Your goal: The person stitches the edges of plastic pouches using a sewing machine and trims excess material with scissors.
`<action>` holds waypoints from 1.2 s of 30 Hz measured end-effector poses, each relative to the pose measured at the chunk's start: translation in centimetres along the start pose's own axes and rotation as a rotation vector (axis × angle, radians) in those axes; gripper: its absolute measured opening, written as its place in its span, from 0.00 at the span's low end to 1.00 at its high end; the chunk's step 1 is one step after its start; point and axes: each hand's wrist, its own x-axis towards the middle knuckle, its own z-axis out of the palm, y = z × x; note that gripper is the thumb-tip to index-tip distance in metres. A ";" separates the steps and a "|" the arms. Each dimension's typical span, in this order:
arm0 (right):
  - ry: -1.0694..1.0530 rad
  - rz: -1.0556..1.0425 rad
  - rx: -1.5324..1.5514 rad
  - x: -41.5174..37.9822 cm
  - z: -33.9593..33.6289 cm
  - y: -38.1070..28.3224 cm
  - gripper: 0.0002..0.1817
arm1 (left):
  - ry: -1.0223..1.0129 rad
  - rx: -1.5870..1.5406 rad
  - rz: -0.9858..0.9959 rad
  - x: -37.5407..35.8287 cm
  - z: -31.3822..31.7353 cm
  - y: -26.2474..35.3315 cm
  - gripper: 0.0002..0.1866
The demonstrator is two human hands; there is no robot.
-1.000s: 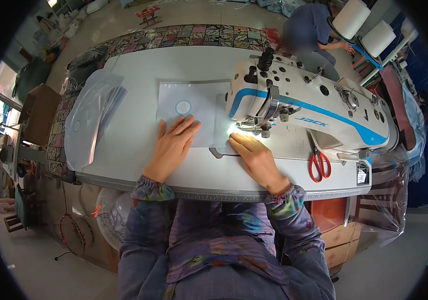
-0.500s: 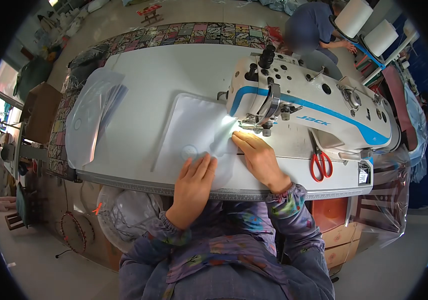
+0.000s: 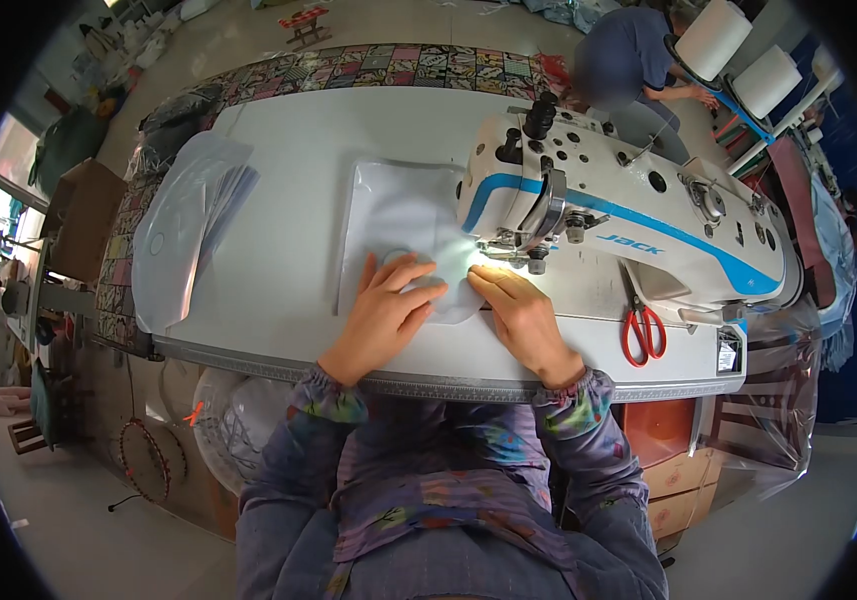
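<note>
A translucent white plastic sheet (image 3: 379, 195) lies on the white sewing table (image 3: 279, 150), its right part reaching the lit needle area of the sewing machine (image 3: 599, 215). My left hand (image 3: 384, 310) rests on the sheet's lower part with its fingers spread. Close to the needle, my right hand (image 3: 524, 320) lies on the sheet's right edge, fingers together and pointing up-left; whether it pinches the edge is hard to see. Red-handled scissors (image 3: 643, 335) lie right of my right hand.
A stack of clear plastic pieces (image 3: 174, 240) lies on the table's left side. White thread cones (image 3: 711, 40) stand at the upper right. Another person (image 3: 629, 55) bends down behind the machine. A ruler strip (image 3: 449, 388) runs along the front edge.
The sheet has turned more upright and moved up toward the machine. My left hand has moved up with its fingers more spread. My right hand has barely moved.
</note>
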 end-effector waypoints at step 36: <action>0.220 0.232 0.131 -0.8 -0.3 0.3 0.19 | -0.021 -0.098 -0.003 0.8 3.0 1.5 0.24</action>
